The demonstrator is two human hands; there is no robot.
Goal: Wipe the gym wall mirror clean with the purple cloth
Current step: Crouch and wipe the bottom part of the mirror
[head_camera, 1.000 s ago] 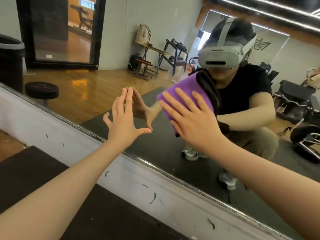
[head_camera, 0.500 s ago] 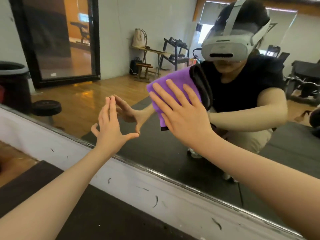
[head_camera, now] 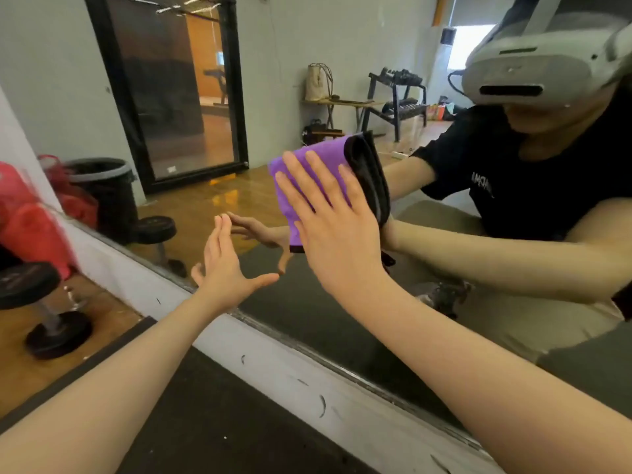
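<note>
Two hands meet the mirror (head_camera: 342, 56): the right hand (head_camera: 337, 230) presses the purple cloth (head_camera: 307, 179) flat to the glass, cloth under its spread, straight fingers (head_camera: 294, 196). Left hand (head_camera: 224, 265) rests beside it, lower, fingers straight, empty.

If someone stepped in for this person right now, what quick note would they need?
Right hand: flat, straight fingers pressing the purple cloth against the mirror.
Left hand: open, fingertips on the glass, bracing, holding nothing.
Done: cloth is on the low part of the mirror; how much is clean cannot be told.
Left: keep wiping the rest of the glass.
</note>
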